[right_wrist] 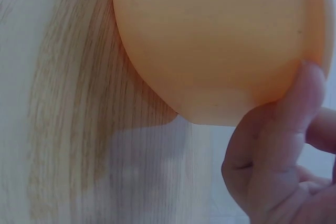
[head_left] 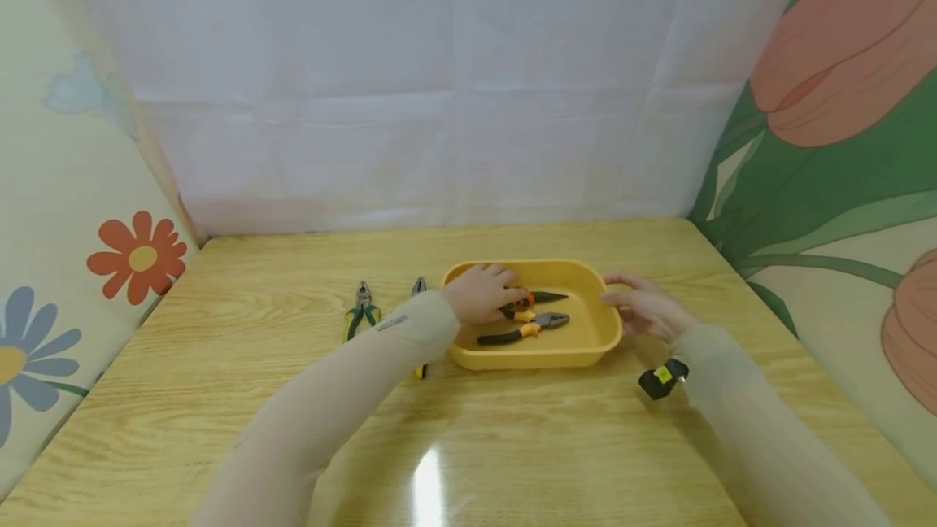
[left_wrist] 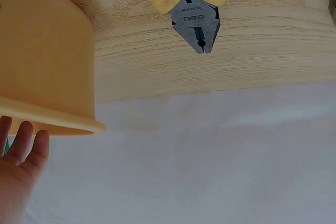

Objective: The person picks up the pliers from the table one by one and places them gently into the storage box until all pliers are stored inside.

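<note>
A yellow plastic basin point(head_left: 542, 359) stands on the table, with combination pliers point(head_left: 549, 320) with orange-and-black handles lying inside. Behind them lie long-nose pliers point(head_left: 549, 297), their handle end partly covered by my left hand point(head_left: 483, 293). That hand reaches over the basin's left end; its fingers point(left_wrist: 38, 153) look extended and spread near the rim in the left wrist view. At the opposite end my right hand point(head_left: 644, 305) grips the basin, its thumb pressed against the wall by the rim and the index finger bent, as the right wrist view shows.
Left of the basin lie pliers point(head_left: 363, 306) with green-and-yellow handles. Between these and the basin are pliers point(left_wrist: 197, 22) with yellow-and-black handles, partly behind my left sleeve point(head_left: 359, 381) in the head view. A white cloth point(head_left: 439, 145) hangs behind the wooden table point(head_left: 542, 446).
</note>
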Action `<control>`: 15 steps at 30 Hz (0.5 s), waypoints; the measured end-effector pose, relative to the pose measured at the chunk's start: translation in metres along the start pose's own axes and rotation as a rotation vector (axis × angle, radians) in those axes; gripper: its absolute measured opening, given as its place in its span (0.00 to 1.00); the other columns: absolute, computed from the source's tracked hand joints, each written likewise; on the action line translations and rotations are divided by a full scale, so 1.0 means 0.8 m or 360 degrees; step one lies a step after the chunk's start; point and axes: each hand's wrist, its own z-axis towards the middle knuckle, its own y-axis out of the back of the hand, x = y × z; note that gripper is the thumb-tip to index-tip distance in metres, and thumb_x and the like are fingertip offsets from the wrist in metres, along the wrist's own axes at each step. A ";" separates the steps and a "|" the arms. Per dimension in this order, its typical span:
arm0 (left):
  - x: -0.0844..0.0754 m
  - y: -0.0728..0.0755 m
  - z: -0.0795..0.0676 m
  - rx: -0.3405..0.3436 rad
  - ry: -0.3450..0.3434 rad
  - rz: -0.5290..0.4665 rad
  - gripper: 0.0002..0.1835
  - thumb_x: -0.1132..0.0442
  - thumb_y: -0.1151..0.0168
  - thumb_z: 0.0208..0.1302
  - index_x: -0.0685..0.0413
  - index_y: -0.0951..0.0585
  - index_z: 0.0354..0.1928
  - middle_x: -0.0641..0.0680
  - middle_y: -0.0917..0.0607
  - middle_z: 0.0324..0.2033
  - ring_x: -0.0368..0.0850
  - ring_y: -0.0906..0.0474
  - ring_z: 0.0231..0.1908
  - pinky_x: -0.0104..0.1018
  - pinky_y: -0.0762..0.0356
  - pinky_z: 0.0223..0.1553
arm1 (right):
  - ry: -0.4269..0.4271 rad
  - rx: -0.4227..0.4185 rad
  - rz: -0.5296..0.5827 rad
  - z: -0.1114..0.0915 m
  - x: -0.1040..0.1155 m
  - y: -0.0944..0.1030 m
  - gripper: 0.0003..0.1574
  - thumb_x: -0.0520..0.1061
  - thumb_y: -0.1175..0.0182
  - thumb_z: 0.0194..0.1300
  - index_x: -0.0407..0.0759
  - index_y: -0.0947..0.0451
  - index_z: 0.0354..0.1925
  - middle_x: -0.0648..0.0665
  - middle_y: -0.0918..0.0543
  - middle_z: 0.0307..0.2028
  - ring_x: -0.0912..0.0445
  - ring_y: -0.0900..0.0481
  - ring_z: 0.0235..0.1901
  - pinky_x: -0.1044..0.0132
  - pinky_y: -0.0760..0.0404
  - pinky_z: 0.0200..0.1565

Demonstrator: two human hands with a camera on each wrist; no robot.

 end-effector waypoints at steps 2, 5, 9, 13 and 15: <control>0.001 0.002 -0.005 -0.0041 0.0009 -0.0062 0.30 0.48 0.42 0.69 0.41 0.34 0.71 0.52 0.32 0.66 0.49 0.36 0.64 0.45 0.32 0.61 | -0.0002 -0.0007 -0.0007 0.000 0.000 0.000 0.31 0.38 0.49 0.72 0.33 0.48 0.68 0.46 0.24 0.37 0.58 0.20 0.32 0.62 0.17 0.31; 0.002 0.002 -0.011 -0.0114 0.0023 -0.0134 0.29 0.49 0.41 0.69 0.42 0.33 0.70 0.54 0.31 0.65 0.51 0.35 0.64 0.46 0.32 0.60 | -0.0003 -0.0010 -0.0019 -0.002 0.002 0.000 0.33 0.38 0.49 0.72 0.33 0.48 0.69 0.45 0.24 0.37 0.58 0.20 0.32 0.62 0.18 0.31; 0.002 0.005 -0.020 -0.0178 0.0043 -0.0220 0.28 0.51 0.42 0.70 0.45 0.32 0.70 0.57 0.31 0.65 0.53 0.35 0.64 0.47 0.30 0.59 | -0.0009 -0.0017 -0.0035 -0.003 0.003 -0.001 0.32 0.38 0.49 0.72 0.33 0.48 0.69 0.45 0.25 0.38 0.58 0.21 0.31 0.63 0.18 0.31; 0.002 0.013 -0.031 -0.0192 0.0115 -0.0319 0.28 0.51 0.44 0.72 0.46 0.33 0.71 0.59 0.33 0.67 0.55 0.36 0.65 0.50 0.32 0.61 | -0.0017 -0.0028 -0.0032 -0.003 0.004 -0.003 0.31 0.38 0.50 0.72 0.33 0.48 0.68 0.46 0.25 0.37 0.59 0.21 0.30 0.65 0.19 0.30; 0.002 0.015 -0.037 -0.0224 0.0146 -0.0377 0.28 0.52 0.44 0.72 0.47 0.33 0.71 0.59 0.34 0.68 0.56 0.37 0.66 0.51 0.33 0.62 | -0.0014 -0.0024 -0.0026 -0.004 0.004 -0.003 0.31 0.38 0.50 0.72 0.33 0.47 0.68 0.46 0.25 0.37 0.59 0.22 0.30 0.65 0.19 0.29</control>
